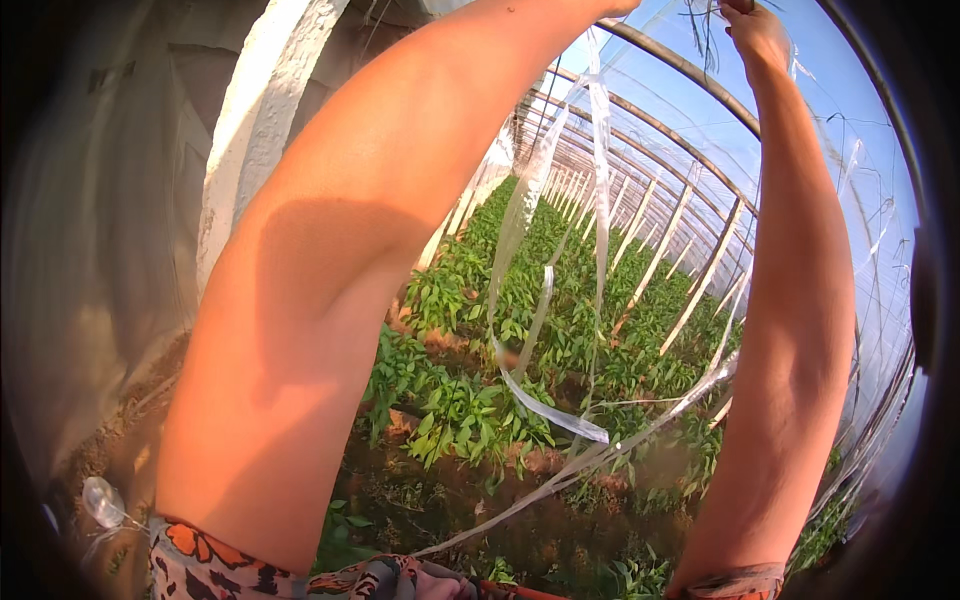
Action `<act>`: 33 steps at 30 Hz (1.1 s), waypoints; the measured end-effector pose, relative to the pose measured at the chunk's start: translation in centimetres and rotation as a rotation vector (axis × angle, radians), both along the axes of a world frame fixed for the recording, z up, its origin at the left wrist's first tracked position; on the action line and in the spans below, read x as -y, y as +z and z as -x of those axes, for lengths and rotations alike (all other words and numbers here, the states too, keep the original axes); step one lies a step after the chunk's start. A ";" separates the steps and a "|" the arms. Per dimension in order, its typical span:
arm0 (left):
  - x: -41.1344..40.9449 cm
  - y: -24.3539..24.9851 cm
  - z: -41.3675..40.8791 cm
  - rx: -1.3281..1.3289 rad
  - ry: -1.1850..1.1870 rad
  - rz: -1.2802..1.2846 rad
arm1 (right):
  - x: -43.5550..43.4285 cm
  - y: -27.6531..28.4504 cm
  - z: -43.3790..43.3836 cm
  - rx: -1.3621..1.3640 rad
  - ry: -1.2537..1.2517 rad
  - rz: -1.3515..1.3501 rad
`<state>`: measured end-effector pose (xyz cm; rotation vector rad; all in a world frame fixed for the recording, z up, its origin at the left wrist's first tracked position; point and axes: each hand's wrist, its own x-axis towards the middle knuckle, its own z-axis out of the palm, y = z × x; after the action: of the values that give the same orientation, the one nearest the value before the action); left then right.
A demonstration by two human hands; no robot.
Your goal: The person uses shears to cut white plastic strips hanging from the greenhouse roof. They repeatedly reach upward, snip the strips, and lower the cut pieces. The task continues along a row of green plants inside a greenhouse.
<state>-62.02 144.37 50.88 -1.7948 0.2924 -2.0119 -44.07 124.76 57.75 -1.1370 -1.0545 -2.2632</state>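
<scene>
Both my arms reach up in front of me. My left hand (pixel 621 7) is almost wholly cut off by the top edge, so its fingers are hidden. My right hand (pixel 756 39) is raised at the top right, its fingers curled beside a small dark thing at the frame's edge; whether it grips this is unclear. Dark thin strands (pixel 702 34) hang just left of that hand. Between my arms, strips of clear plastic film (pixel 600 142) dangle from above. A loose twisted plastic strip (pixel 540 491) sags from near my right forearm down toward my waist.
Curved roof poles (pixel 686 64) carry clear plastic sheeting overhead. Rows of green leafy plants, which look like peppers (pixel 457 420), and slanted pale posts (pixel 652 262) run into the distance. A rough white post (pixel 259 112) and a sheeted wall (pixel 90 247) stand at left.
</scene>
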 end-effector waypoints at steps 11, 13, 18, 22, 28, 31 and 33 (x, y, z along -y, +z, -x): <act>5.9 -16.6 5.2 -0.474 -0.271 0.571 | 8.5 -21.9 12.9 -0.715 0.650 0.540; 6.9 -19.6 8.7 -0.848 -0.622 0.906 | 8.6 -24.6 14.4 -0.857 0.695 0.604; 8.5 -24.3 9.5 -1.052 -0.533 1.030 | 7.5 -31.9 16.2 -1.320 0.527 0.742; 8.9 -29.3 9.9 -1.095 -0.424 0.986 | 8.3 -35.8 14.9 -1.177 0.438 0.754; 11.1 -37.6 8.6 -1.260 -0.284 0.925 | 13.3 -39.6 16.1 -1.425 0.600 0.661; 11.1 -39.7 5.8 -1.497 -0.403 1.120 | 14.6 -43.1 15.5 -1.529 0.627 0.706; 11.3 -43.1 3.5 -1.606 -0.616 1.298 | 14.8 -44.4 15.9 -1.617 0.601 0.737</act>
<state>-65.49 133.04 7.80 -4.1693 -0.1544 -0.1369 -59.95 109.97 13.32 -1.8901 -1.0996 -0.0623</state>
